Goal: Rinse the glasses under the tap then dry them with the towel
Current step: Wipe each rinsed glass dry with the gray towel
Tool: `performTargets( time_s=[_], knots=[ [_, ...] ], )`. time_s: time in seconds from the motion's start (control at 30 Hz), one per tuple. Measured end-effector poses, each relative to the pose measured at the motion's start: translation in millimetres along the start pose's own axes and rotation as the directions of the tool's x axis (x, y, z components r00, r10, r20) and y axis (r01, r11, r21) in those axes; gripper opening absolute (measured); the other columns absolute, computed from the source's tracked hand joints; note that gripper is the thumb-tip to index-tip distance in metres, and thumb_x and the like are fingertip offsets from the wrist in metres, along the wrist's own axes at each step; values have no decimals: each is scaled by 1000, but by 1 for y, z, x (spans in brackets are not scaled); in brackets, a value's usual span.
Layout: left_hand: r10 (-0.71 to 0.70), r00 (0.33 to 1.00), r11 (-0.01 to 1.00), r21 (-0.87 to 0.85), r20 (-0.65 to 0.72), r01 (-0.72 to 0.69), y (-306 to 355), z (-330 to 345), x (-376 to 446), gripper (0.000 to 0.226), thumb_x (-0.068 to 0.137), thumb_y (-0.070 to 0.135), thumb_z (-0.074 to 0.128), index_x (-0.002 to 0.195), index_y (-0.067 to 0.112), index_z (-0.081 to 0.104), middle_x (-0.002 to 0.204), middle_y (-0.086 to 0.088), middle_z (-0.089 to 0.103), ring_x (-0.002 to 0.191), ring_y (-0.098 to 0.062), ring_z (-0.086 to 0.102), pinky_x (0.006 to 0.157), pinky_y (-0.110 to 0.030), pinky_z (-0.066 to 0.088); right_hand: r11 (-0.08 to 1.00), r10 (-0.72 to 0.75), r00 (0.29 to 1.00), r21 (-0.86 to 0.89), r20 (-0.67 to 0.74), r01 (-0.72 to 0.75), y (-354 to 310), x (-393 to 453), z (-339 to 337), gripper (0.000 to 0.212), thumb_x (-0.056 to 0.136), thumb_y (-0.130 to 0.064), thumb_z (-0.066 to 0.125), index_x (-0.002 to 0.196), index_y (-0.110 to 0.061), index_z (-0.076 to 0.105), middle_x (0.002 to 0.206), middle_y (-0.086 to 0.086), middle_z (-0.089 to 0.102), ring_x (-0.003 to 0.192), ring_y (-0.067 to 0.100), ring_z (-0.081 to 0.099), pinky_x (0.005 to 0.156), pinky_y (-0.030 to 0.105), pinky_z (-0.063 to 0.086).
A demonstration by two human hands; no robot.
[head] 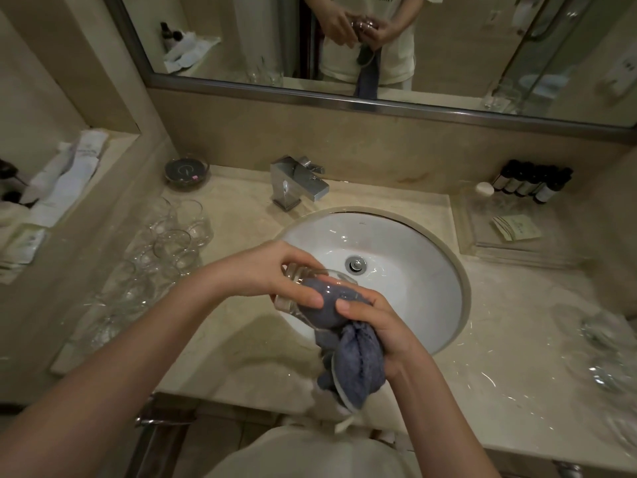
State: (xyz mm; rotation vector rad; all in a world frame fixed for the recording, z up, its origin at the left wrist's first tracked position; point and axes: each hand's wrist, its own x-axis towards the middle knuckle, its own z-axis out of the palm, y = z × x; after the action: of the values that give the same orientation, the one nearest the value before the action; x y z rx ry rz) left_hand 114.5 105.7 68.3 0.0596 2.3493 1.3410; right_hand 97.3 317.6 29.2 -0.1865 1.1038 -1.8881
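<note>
— Where's the glass being dried?

— Over the front edge of the white basin (413,291), tipped on its side. The left hand (275,270) grips the clear tumbler (303,288) around its base end, fingers curled over the top and thumb pressed against the near side.

— And the towel?

— The blue-grey towel (348,360) is stuffed into the tumbler's mouth — you can see the cloth through the glass wall. The right hand (375,326) is clenched around the bunched towel just outside the rim, thumb lying along the cloth. The loose end hangs down below the counter edge.

— Other glasses?

— A cluster of clear glasses (172,236) stands on the marble counter (241,339) to the left of the basin. More glassware (606,357) sits at the far right, blurred; I can't tell how many pieces.

— The tap?

— A square chrome tap (296,184) behind the basin, its spout pointing over the bowl. The drain plug (355,263) sits in the middle.

— Anything else on the counter?

— A small dark dish (186,170) left of the tap, a row of dark toiletry bottles (532,182) against the back wall on the right, and a clear tray (489,250) in front of them holding folded packets (515,227). The mirror (448,56) above reflects both hands with the tumbler and hanging towel.
</note>
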Motion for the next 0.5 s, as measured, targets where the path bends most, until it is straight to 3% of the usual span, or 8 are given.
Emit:
performTargets(
  time_s=[0.07, 0.17, 0.23, 0.3, 0.4, 0.5],
  knots=[
    [5, 1000, 1000, -7, -16, -5, -4, -1, -2, 60, 45, 64, 78, 100, 46, 65, 110, 14, 71, 106, -10, 66, 96, -39, 52, 1000, -5, 1000, -4, -2, 5, 5, 3, 0, 75, 46, -26, 94, 113, -4, 70, 109, 21, 68, 99, 30, 66, 84, 33, 56],
    [-45, 990, 996, -67, 135, 54, -6, -8, -5, 61, 49, 57, 80, 105, 40, 65, 114, -1, 69, 105, -29, 67, 88, -46, 56, 999, 10, 1000, -36, -4, -10, 8, 4, 6, 73, 49, -27, 93, 114, -3, 69, 107, 20, 68, 97, 29, 66, 79, 32, 57],
    [-141, 952, 985, -58, 271, 162, -6, -14, -4, 68, 51, 59, 78, 111, 31, 64, 113, -11, 69, 104, -39, 66, 80, -39, 58, 996, 16, 1000, -89, 23, -14, 9, 4, 12, 48, 60, -15, 86, 105, -4, 73, 98, 16, 71, 88, 23, 69, 72, 27, 56],
    [-214, 899, 972, -7, 382, 234, -6, -17, -2, 81, 51, 68, 78, 117, 23, 65, 116, -14, 69, 108, -39, 65, 87, -39, 54, 993, 39, 998, -115, 56, -33, 11, 6, 20, 25, 67, -4, 71, 91, -9, 77, 87, 10, 73, 77, 17, 70, 66, 24, 55],
    [-249, 836, 968, 84, 490, 238, -9, -19, 1, 89, 41, 72, 84, 110, 19, 69, 110, -13, 71, 104, -32, 68, 95, -42, 50, 993, 49, 997, -113, 59, -42, 19, 11, 26, 34, 60, -11, 74, 93, -8, 77, 87, 12, 73, 80, 18, 71, 69, 24, 56],
    [-260, 857, 965, 155, 444, 212, -11, -23, 0, 72, 44, 57, 82, 107, 25, 67, 111, -8, 71, 105, -28, 68, 93, -36, 52, 993, 46, 998, -107, 38, -42, 24, 17, 31, 48, 53, -16, 84, 100, -8, 76, 94, 14, 73, 86, 21, 70, 74, 26, 56]
  ],
)
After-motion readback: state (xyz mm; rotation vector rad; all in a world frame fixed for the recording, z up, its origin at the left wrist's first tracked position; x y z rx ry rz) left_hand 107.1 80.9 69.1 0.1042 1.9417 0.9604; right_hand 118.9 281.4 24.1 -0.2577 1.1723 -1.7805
